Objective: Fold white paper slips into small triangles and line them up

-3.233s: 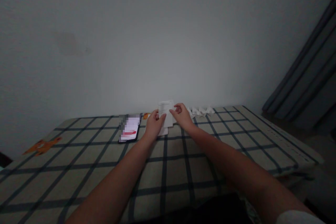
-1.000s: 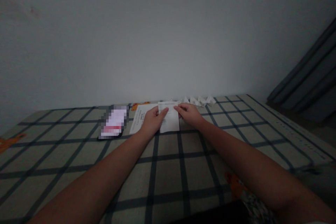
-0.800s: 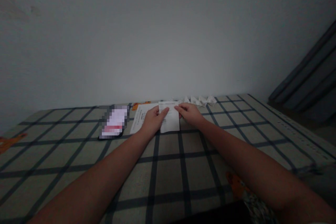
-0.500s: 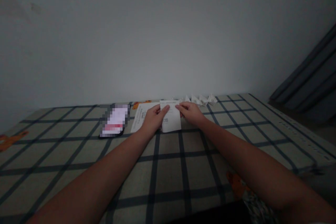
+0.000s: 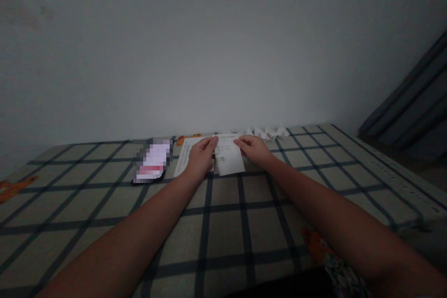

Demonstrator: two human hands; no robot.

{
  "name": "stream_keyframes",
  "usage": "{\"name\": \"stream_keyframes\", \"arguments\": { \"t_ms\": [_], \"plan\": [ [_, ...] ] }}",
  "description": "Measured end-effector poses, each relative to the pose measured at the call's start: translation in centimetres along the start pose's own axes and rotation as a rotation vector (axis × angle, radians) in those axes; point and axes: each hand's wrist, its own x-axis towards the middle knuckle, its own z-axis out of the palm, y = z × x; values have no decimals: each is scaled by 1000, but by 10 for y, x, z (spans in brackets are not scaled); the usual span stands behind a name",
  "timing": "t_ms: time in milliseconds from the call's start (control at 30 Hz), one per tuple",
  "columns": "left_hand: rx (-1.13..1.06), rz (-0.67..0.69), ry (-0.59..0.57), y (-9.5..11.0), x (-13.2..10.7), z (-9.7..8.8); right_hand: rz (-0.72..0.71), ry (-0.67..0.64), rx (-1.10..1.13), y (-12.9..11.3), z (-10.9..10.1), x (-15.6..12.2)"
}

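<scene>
A sheet of white paper (image 5: 228, 156) with faint print and a small dark square mark is held up between my hands. My left hand (image 5: 201, 158) pinches its left edge near the top, thumb on the near side. At the upper right edge, my right hand (image 5: 254, 149) grips it between thumb and fingers. Another printed sheet (image 5: 182, 160) lies flat on the cloth, partly hidden behind my left hand. Just beyond my right hand sit several small folded white paper pieces (image 5: 268, 133) in a row.
A phone (image 5: 152, 160) with a lit, blurred screen lies left of my left hand. The checked cloth (image 5: 223, 223) covers the surface, with orange figures on it. A plain wall (image 5: 223, 56) rises behind the far edge; a dark curtain (image 5: 415, 93) hangs at right.
My left hand has shifted slightly left, its thumb now at the sheet's edge. More of the paper's face shows, and its lower end has swung a little right. My right hand has hardly moved.
</scene>
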Motion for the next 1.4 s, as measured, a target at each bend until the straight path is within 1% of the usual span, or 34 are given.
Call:
{"name": "stream_keyframes", "arguments": {
  "t_ms": [167,300,500,567,800,967,1167,1233,1400],
  "plan": [
    [-20,-27,25,2,0,0,-10,5,-27,0,0,0],
    [-53,-68,-16,1,1,-1,-11,21,-26,3,0,1],
    [11,-113,-66,-1,2,-1,13,59,32,4,-1,2],
    [23,-101,-77,-2,2,0,21,69,41,5,-1,2],
    [140,-44,-32,-6,2,-1,28,62,83,6,-1,2],
    [131,5,-47,-5,2,-1,62,57,119,1,-2,2],
    [147,40,13,0,2,-2,76,15,136,-2,0,1],
    [126,24,-5,1,2,-2,60,31,117,1,0,2],
    [-6,-87,-88,1,1,1,23,110,99,13,1,6]
  ]
}}
